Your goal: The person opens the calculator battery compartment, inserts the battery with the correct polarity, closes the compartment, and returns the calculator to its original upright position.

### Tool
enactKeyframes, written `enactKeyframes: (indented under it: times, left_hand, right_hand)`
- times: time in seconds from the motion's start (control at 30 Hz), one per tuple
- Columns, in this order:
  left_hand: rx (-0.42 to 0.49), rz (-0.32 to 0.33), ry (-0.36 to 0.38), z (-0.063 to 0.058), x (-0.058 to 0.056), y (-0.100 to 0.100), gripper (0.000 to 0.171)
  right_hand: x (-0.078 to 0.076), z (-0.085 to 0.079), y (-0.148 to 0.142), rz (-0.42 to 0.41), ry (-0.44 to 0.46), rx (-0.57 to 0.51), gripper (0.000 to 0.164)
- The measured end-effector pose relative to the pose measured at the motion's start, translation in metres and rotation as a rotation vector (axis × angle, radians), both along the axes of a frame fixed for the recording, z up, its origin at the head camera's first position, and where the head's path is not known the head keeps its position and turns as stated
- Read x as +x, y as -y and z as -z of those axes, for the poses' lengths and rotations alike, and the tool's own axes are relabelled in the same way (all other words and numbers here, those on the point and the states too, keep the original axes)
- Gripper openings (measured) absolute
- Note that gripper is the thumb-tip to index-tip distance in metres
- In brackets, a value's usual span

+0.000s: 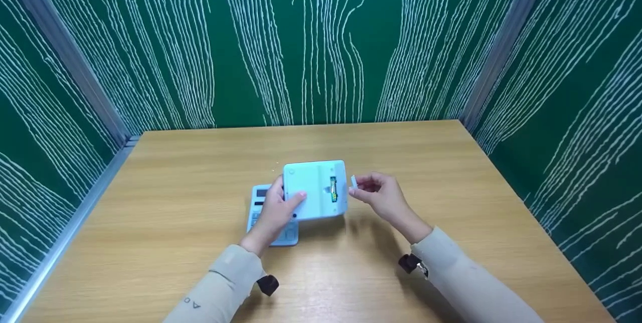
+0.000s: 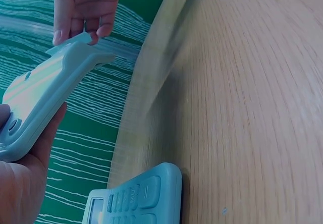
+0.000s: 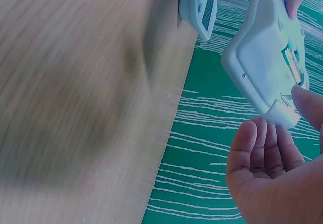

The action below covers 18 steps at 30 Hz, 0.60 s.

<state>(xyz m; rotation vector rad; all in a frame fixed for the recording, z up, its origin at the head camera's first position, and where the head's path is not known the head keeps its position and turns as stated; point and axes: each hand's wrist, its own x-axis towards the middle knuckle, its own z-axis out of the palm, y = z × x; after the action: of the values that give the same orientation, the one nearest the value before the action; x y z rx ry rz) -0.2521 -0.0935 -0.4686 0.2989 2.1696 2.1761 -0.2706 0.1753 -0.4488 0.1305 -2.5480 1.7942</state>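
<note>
My left hand (image 1: 275,215) grips a light-blue calculator (image 1: 308,187) by its left side, thumb across the back, which faces up toward the head camera. In that back an uncovered slot shows a small battery (image 1: 333,190). Just off the calculator's right edge, my right hand (image 1: 385,198) pinches a small battery cover (image 1: 354,182) between thumb and fingers. The right wrist view shows this cover (image 3: 281,114) overlapping the calculator's corner, the other fingers curved below. A second calculator (image 1: 288,235) lies keys up on the table, partly hidden behind my left hand and forearm.
The wooden table (image 1: 200,162) carries both forearms' shadows. Green walls (image 1: 251,62) with white wavy lines stand at the back and sides, joined by metal posts (image 1: 501,47). A dark wrist device (image 1: 268,285) hangs by the left sleeve, another (image 1: 409,263) by the right.
</note>
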Motion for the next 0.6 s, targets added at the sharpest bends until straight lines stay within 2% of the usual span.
enactKeyframes:
  times: [0.27,0.6]
  left_hand:
    - [-0.003,0.01,-0.002,0.001,0.001,-0.001,0.059]
    - [-0.003,0.006,0.004,0.0,0.001,0.0,0.059]
  right_hand:
    - [0.007,0.001,0.012,-0.004,-0.011,-0.075,0.025]
    - [0.012,0.0,0.02,-0.004,0.004,-0.115,0.023]
